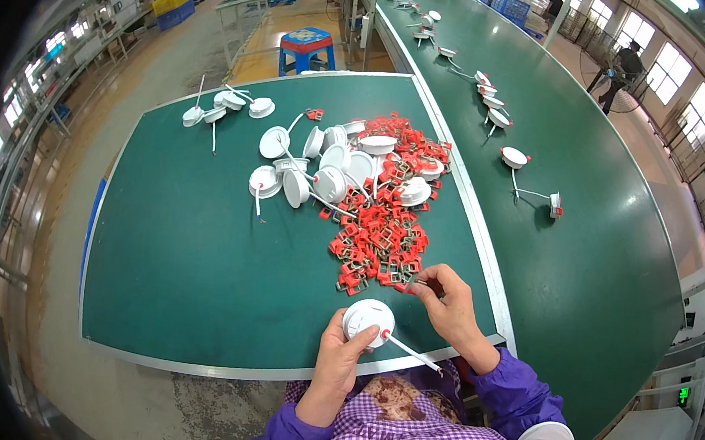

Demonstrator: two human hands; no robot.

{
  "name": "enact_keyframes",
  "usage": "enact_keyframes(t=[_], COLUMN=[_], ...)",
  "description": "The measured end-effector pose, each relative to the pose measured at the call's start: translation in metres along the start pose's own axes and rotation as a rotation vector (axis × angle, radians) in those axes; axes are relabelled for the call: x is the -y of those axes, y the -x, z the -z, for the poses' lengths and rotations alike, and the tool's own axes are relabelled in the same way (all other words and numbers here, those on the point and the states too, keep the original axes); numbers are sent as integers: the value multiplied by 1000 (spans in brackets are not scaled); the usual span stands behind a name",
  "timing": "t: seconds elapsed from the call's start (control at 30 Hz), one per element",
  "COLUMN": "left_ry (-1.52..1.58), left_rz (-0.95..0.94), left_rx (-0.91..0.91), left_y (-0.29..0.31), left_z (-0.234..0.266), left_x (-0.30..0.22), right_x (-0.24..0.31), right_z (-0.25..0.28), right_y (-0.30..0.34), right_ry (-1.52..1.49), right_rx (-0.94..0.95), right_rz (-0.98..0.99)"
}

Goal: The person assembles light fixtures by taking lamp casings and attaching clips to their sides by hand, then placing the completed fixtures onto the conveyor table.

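Note:
My left hand grips a round white lamp housing near the table's front edge, thumb pressed on its back. From a red grommet on the housing a white cable runs down to the right. My right hand is closed in a pinch on a small red clip with a metal spring, partly hidden by the fingertips. It is beside the near end of a heap of red spring clips. Beyond and left of that heap lie several white lamp housings, some with cables trailing, a few on top of the clips.
Another small group of housings lies at the table's far left. A green conveyor belt runs along the right with housings on it. A metal rim separates it from the table. Past the far edge stands a stool.

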State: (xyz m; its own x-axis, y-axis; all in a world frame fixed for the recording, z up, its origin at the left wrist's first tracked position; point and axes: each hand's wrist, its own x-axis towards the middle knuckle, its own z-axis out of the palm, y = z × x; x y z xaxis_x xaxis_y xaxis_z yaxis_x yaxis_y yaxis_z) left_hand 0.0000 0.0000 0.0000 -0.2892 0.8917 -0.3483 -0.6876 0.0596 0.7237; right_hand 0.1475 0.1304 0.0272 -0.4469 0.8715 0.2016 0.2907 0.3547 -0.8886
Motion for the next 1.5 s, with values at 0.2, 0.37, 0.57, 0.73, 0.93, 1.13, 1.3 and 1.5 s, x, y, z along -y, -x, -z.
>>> enact_keyframes(t=[0.2, 0.37, 0.57, 0.73, 0.93, 1.13, 1.3, 1.5], left_ry=[-15, -69, -86, -61, -42, -164, -299, -513], left_rz=[-36, -73, -193, -221, -204, -298, -326, -350], left_rx=[-12, -16, -9, -4, -26, -57, -58, -5], left_y=[-2, 0, -3, -10, -9, -10, -13, -11], left_z=[0, 2, -3, -7, 0, 0, 6, 9], left_x=[-4, 0, 0, -9, -5, -1, 3, -7], right_x=[1, 3, 15, 29, 33, 36, 37, 33], right_z=[-5, -7, -12, -9, -7, -10, -19, -24], right_y=[1, 10, 15, 9, 10, 8, 14, 16], right_ry=[-76, -471, -333, -195, -137, 168, 258, 268], right_rx=[31, 114, 119, 158, 251, 142, 197, 188], right_rz=[-119, -283, -182, -67, -44, 299, 372, 339])
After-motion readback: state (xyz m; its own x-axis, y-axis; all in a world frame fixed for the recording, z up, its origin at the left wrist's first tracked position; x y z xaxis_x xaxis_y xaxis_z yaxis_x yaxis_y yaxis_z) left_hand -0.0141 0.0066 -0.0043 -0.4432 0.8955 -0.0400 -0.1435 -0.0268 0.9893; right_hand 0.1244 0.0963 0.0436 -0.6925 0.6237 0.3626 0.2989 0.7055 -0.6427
